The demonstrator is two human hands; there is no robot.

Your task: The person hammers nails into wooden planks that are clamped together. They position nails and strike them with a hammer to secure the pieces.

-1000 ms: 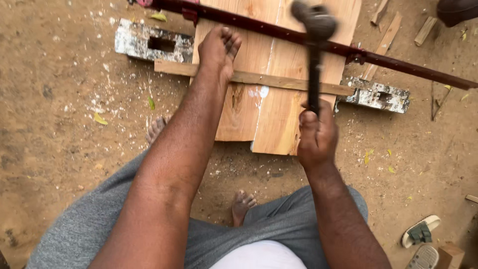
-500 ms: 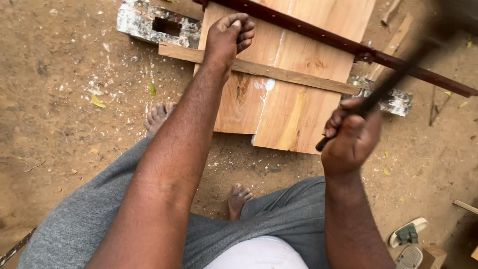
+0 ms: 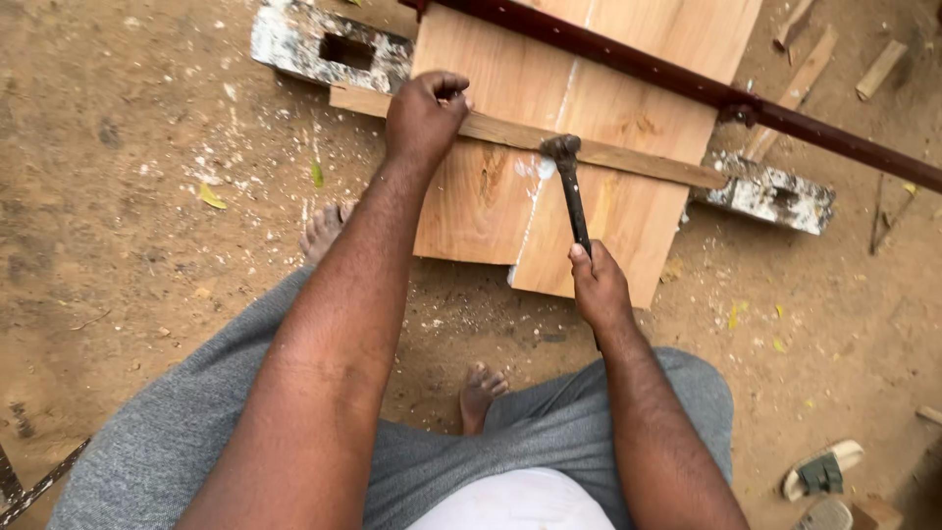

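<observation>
Head-camera view looked straight down on a person squatting over two wooden boards (image 3: pixel 599 118) laid side by side on sandy ground. Across them lay a thin wooden batten (image 3: pixel 628 157), its long axis running from upper left to lower right, nearly square to the seam between the boards. The left hand (image 3: pixel 424 116) was clenched in a fist on the batten's left part, pinning it to the boards; whether the fingers pinched a nail could not be told. The right hand (image 3: pixel 599 290) was closed around the lower end of a dark hammer (image 3: pixel 571 191), whose handle ran almost straight away from the body, so that its head sat on the batten just beside the seam. The striking point therefore lay to the right of the left fist, near it but apart, and ahead of the right hand along the handle's line. Beyond the batten a long dark red metal bar (image 3: pixel 687 83) crossed the boards on a similar slant. Paint-spattered blocks (image 3: pixel 324 49) stuck out from under the boards at both ends. Bare toes showed below the boards, and a sandal (image 3: pixel 819 471) lay well apart at lower right.
</observation>
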